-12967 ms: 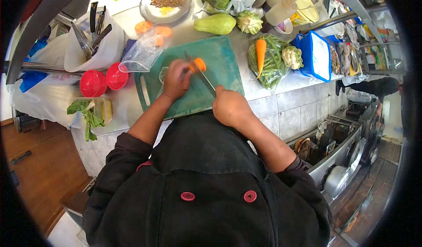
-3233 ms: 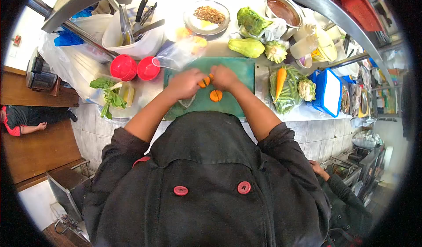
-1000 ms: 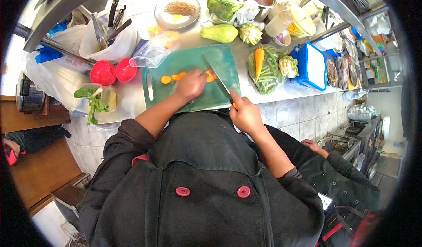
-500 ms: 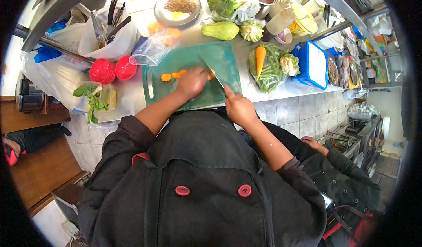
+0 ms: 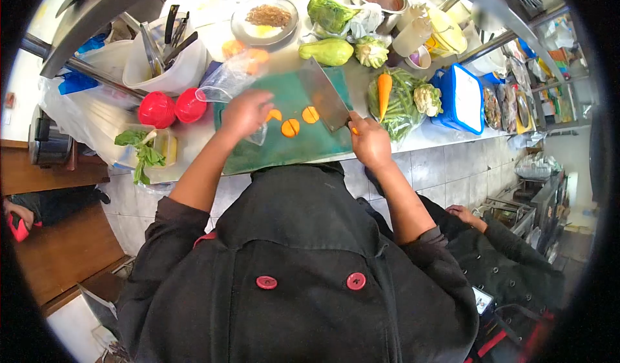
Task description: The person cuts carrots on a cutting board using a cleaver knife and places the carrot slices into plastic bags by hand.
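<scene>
My right hand (image 5: 371,142) is closed around the handle of a broad-bladed kitchen knife (image 5: 325,98), its blade over the right side of the green cutting board (image 5: 258,158). Left of the blade lie cut pieces of carrot: an orange piece (image 5: 310,114) and another piece (image 5: 290,128) with a cut line across it. My left hand (image 5: 245,113) hovers over the board's left part, its fingers smeared by motion. A further carrot piece (image 5: 275,114) shows beside its fingertips. Whether the hand holds anything is not visible.
A clear plastic bag (image 5: 226,82) overlaps the board's far left corner. Beyond it stand a plate of brown food (image 5: 292,35) and a green chayote-like vegetable (image 5: 328,51). Bagged green beans (image 5: 403,108) and a blue-rimmed container (image 5: 464,98) sit right; red bowls (image 5: 156,109) left. Another person's hand (image 5: 460,213) is lower right.
My left hand has moved left, away from the carrot and knife. The knife has shifted right and its blade now shows broadside. Carrot pieces formerly under my hand are uncovered.
</scene>
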Demonstrator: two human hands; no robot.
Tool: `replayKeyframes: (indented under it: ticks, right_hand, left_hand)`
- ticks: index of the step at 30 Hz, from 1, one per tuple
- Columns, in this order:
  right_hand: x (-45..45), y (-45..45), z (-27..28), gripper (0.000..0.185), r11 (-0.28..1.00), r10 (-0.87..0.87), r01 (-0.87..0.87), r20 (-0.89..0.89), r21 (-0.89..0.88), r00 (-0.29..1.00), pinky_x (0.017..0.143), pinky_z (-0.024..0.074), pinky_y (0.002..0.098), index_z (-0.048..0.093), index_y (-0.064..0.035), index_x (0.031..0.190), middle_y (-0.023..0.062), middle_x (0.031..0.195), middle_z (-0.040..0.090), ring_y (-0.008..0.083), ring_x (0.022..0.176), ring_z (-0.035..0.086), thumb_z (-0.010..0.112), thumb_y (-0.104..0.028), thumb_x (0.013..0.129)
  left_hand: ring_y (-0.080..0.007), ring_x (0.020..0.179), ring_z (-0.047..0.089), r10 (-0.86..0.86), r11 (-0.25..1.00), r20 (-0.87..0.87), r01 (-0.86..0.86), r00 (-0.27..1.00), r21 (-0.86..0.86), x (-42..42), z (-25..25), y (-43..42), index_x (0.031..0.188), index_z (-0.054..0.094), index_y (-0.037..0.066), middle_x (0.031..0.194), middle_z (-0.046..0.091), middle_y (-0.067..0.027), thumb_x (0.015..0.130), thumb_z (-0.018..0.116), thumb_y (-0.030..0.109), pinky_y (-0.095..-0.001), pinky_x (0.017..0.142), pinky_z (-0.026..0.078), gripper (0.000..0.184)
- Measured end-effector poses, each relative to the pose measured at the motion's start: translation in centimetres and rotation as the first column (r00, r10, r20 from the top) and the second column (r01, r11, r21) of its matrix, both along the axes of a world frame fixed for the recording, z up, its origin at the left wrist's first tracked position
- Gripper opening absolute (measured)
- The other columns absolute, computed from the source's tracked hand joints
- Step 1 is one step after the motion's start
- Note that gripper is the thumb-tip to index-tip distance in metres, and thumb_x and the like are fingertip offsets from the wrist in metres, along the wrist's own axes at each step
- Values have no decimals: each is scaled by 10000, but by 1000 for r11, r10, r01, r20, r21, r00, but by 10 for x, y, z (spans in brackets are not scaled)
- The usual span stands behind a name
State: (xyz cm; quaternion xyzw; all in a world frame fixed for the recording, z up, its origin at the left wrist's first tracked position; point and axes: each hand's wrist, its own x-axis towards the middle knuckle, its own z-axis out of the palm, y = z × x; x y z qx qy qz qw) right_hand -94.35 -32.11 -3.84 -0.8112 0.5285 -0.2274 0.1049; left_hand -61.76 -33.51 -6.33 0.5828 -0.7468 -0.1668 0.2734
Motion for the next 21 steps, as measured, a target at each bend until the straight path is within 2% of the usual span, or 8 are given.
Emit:
replayKeyframes:
  ticks: [2, 4, 8, 11, 16, 19, 20, 21]
  right_hand:
    - [2, -5, 0, 249, 1000, 11, -12, 40, 20, 999, 672, 499, 492, 647, -22, 1093, 215, 810, 645, 408, 746, 629, 619, -131, 871]
    - [-3, -21, -17, 229, 998, 32, -40, 137, 58, 990, 715, 502, 482, 648, -23, 1079, 222, 857, 657, 413, 799, 629, 605, -133, 882]
    - [-13, -50, -29, 235, 996, 45, -53, 105, 75, 993, 750, 503, 478, 641, -42, 1102, 225, 910, 664, 409, 846, 632, 582, -155, 905]
    - [-16, -76, -33, 257, 995, 47, -49, 30, 82, 998, 752, 506, 484, 639, -72, 1133, 222, 921, 668, 409, 866, 634, 559, -197, 924]
    - [-8, -90, -43, 223, 994, -52, 71, -201, 88, 978, 716, 508, 497, 657, -88, 1043, 205, 896, 661, 384, 821, 641, 544, -234, 917]
    - [-9, -93, -60, 179, 987, -117, 91, -211, -129, 971, 731, 499, 483, 648, -93, 1000, 188, 888, 653, 386, 837, 624, 582, -230, 905]
    - [-3, -90, -53, 193, 990, -18, -7, -184, -138, 983, 725, 497, 478, 641, -71, 974, 185, 883, 642, 388, 841, 613, 585, -240, 899]
    - [7, -88, -63, 250, 997, 36, -43, -96, -63, 995, 729, 499, 502, 646, -64, 960, 209, 908, 633, 393, 815, 617, 560, -295, 913]
  left_hand:
    - [-304, 870, 663, -11, 1000, 41, 12, 999, -9, 17, 1, 3, 1063, 683, 75, 986, 668, -138, 825, 685, 185, -406, 765, 529, 263]
    - [-303, 905, 656, -54, 987, 127, 34, 990, 156, 24, -1, 4, 1108, 673, 94, 1015, 657, -129, 816, 689, 178, -399, 784, 529, 304]
    - [-302, 976, 635, -157, 978, 198, 124, 967, 168, 9, -10, 8, 1184, 642, 129, 1109, 620, -120, 805, 695, 170, -391, 816, 520, 385]
    - [-316, 1024, 604, -262, 935, 223, 190, 939, 299, 0, -25, 6, 1257, 595, 161, 1181, 562, -104, 807, 699, 174, -405, 842, 502, 462]
    - [-314, 971, 607, -207, 965, 245, 158, 947, 208, -1, -41, 15, 1189, 620, 170, 1067, 570, -108, 812, 690, 204, -426, 796, 507, 385]
    - [-313, 909, 609, -144, 981, 264, 103, 954, 161, -1, -58, 20, 1037, 637, 147, 979, 570, -129, 863, 610, 309, -451, 741, 504, 239]
    - [-340, 887, 608, -165, 969, 254, 110, 953, 219, -1, -65, 18, 1016, 615, 125, 978, 576, -158, 897, 542, 355, -468, 727, 492, 269]
    - [-374, 880, 602, -8, 966, 80, -13, 997, 259, -5, -65, 21, 1010, 610, 107, 966, 588, -176, 913, 521, 341, -492, 724, 474, 269]
